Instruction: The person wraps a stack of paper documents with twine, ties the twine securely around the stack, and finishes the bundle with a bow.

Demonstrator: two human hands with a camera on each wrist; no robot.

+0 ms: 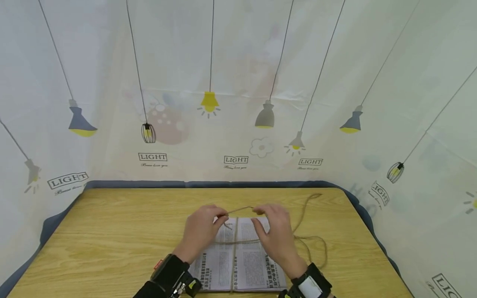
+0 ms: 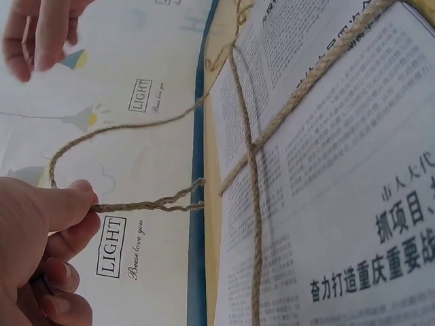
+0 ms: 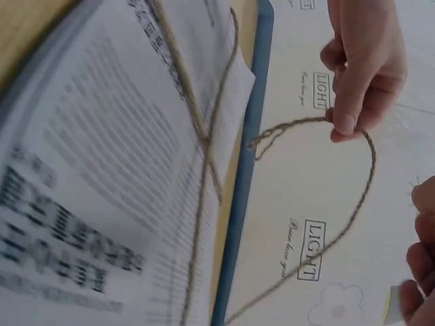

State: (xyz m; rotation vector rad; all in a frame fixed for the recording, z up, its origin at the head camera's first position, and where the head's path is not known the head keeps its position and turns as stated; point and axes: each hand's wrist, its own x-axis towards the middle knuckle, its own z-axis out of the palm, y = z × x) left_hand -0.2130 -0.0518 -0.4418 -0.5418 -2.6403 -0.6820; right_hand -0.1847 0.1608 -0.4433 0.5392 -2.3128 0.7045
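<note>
A stack of printed newspaper sheets (image 1: 253, 269) lies on the table, with twine (image 2: 257, 238) running across it both ways and crossing on top. Above its far edge, my left hand (image 1: 203, 227) pinches a length of that twine between thumb and forefinger. The frayed, split end (image 2: 180, 198) sticks out past the left fingertips, and the other side bows round in a loose loop. My right hand (image 1: 275, 234) hovers over the right part of the stack. Its fingers are loosely bent and stand apart from the loop in both wrist views.
Slack twine (image 1: 325, 248) trails in loops on the wooden table (image 1: 112, 244), right of the stack. A pale curtain (image 1: 238, 62) printed with lamps hangs round the table. Along the table's far side runs a dark blue edge (image 1: 208, 184).
</note>
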